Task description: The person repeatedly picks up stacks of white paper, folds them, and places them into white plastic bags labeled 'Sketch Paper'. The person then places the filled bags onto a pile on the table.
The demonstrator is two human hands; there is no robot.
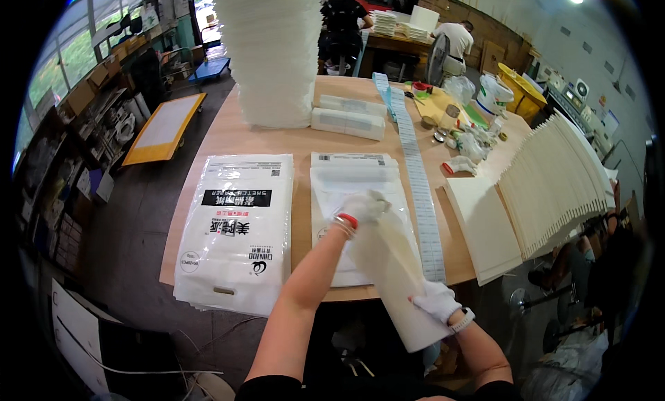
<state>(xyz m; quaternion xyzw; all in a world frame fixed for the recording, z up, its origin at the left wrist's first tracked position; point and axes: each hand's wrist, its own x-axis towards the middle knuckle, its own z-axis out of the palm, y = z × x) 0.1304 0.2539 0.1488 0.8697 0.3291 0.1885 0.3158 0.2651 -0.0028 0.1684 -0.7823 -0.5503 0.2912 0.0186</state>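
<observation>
A stack of off-white paper sheets (396,283) slants over the table's front edge, bowed along its length. My left hand (367,207), in a white glove with a red cuff, closes on its far end; motion smears the fingers. Lower down, my right hand (438,303), also white-gloved, grips the stack's right side near its close end. Beneath lies a clear plastic bag (325,186) with print along its far edge, partly hidden by my left arm and the paper. To the left rests a pile of printed white plastic bags (232,242).
A long strip of labels (419,193) runs along the table (301,141). Tall white stacks (267,55) and wrapped bundles (348,124) stand at the back. Fanned paper stacks (551,193) sit right, near a tape roll and loose items. Two people (455,39) work farther off.
</observation>
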